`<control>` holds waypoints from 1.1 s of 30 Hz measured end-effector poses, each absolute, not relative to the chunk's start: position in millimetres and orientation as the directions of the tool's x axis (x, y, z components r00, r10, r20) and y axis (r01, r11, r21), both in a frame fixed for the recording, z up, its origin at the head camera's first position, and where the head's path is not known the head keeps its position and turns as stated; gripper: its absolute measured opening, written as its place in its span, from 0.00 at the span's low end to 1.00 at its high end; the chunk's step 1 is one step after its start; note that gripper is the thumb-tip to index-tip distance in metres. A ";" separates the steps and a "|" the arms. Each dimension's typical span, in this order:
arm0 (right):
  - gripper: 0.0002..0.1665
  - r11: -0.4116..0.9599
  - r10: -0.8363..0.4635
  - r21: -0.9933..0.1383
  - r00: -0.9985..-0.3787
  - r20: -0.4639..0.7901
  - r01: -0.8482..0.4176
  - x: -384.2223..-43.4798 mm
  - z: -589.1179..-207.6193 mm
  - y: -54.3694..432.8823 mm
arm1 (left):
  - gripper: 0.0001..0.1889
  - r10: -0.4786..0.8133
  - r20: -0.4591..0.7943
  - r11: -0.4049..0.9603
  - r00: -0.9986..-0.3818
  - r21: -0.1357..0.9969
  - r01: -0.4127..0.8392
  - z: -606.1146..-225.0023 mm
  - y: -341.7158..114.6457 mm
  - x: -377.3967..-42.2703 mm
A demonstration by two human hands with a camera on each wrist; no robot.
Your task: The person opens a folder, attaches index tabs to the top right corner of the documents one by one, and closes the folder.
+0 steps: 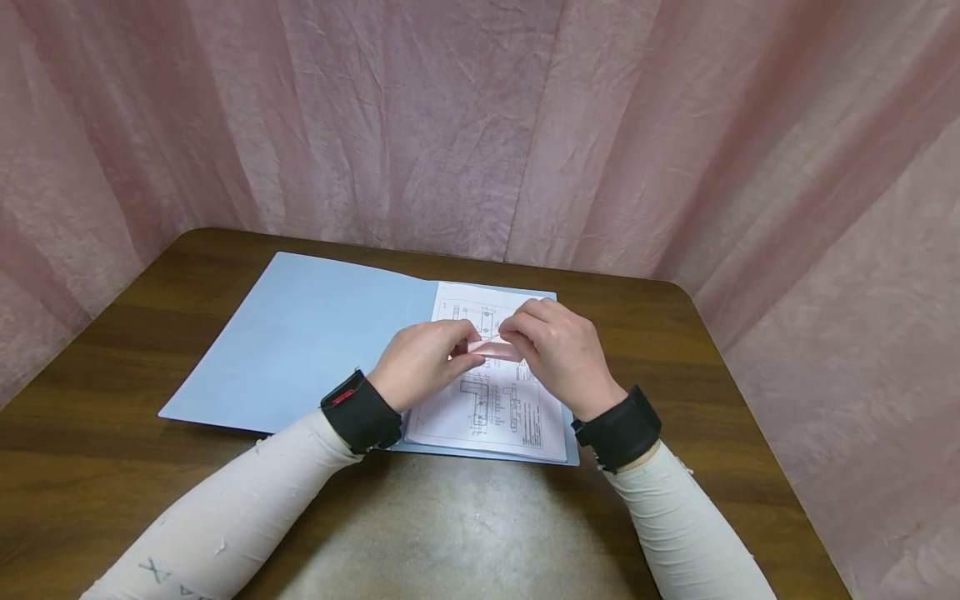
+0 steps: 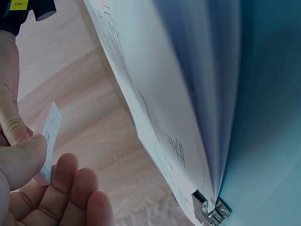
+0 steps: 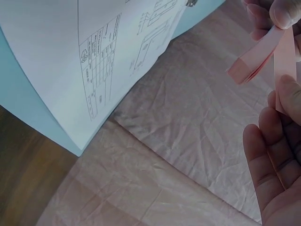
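Observation:
A small pad of pink sticky notes [image 3: 254,55] is in my left hand [image 1: 427,354], pinched between thumb and fingers. In the left wrist view a narrow strip with print [image 2: 51,131] shows beside the left thumb. My right hand [image 1: 558,350] pinches the end of a single pink note [image 3: 285,59], which stands apart from the pad at its free end. Both hands are above a stack of printed technical drawings [image 1: 480,429], which lies in a light blue folder [image 1: 300,333] opened flat.
The folder lies on a dark wooden table [image 1: 652,350]. A metal clip [image 2: 211,209] holds the sheets at the folder's spine. Pink curtains [image 1: 480,125] hang behind the table and at its sides.

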State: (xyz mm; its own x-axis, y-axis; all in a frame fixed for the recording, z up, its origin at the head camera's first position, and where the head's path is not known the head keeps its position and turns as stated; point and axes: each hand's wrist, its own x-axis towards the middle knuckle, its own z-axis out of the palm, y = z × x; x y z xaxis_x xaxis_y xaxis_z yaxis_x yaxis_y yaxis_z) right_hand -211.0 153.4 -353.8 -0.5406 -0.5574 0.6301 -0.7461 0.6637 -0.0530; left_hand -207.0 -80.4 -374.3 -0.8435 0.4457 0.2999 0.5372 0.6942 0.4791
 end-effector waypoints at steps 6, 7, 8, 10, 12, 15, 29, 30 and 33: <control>0.07 0.668 -0.547 -0.064 -0.547 0.634 -0.741 -213.1 -354.9 154.6 | 0.09 0.448 0.306 0.691 -0.840 0.479 0.542 -374.2 -79.7 -206.2; 0.07 0.668 -0.546 -0.064 -0.547 0.635 -0.741 -213.2 -355.0 154.9 | 0.08 0.449 0.308 0.690 -0.839 0.478 0.544 -374.1 -79.6 -206.2; 0.07 0.668 -0.545 -0.064 -0.546 0.636 -0.742 -213.3 -355.1 155.0 | 0.08 0.449 0.310 0.690 -0.838 0.476 0.546 -373.9 -79.4 -206.2; 0.07 0.666 -0.546 -0.063 -0.543 0.638 -0.743 -213.1 -355.0 155.1 | 0.08 0.450 0.313 0.689 -0.837 0.475 0.548 -373.6 -79.2 -206.2; 0.07 0.664 -0.547 -0.061 -0.540 0.640 -0.745 -212.7 -354.5 155.1 | 0.08 0.450 0.316 0.686 -0.835 0.476 0.550 -373.2 -79.2 -206.0; 0.07 0.662 -0.546 -0.063 -0.537 0.643 -0.747 -212.5 -354.1 155.0 | 0.08 0.449 0.317 0.689 -0.835 0.472 0.549 -373.1 -79.9 -205.7; 0.08 0.695 -0.496 -0.102 -0.578 0.648 -0.711 -214.3 -349.8 161.7 | 0.08 0.442 0.305 0.721 -0.844 0.438 0.536 -375.3 -91.4 -201.7; 0.09 0.702 -0.491 -0.104 -0.584 0.646 -0.705 -214.3 -350.0 162.8 | 0.08 0.445 0.301 0.725 -0.844 0.432 0.536 -376.2 -92.6 -199.9; 0.10 0.723 -0.473 -0.115 -0.609 0.637 -0.681 -213.8 -351.2 166.5 | 0.09 0.461 0.292 0.727 -0.838 0.417 0.546 -379.4 -95.7 -192.4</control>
State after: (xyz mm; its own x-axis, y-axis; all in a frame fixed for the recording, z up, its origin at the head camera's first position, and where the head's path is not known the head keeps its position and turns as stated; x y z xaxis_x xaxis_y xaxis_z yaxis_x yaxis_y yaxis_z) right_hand -213.8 166.5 -351.2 -0.6091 -0.4730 0.6367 -0.6814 0.7228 -0.1149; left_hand -192.4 -95.7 -379.4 -0.8378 0.4614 0.2921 0.5457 0.7268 0.4171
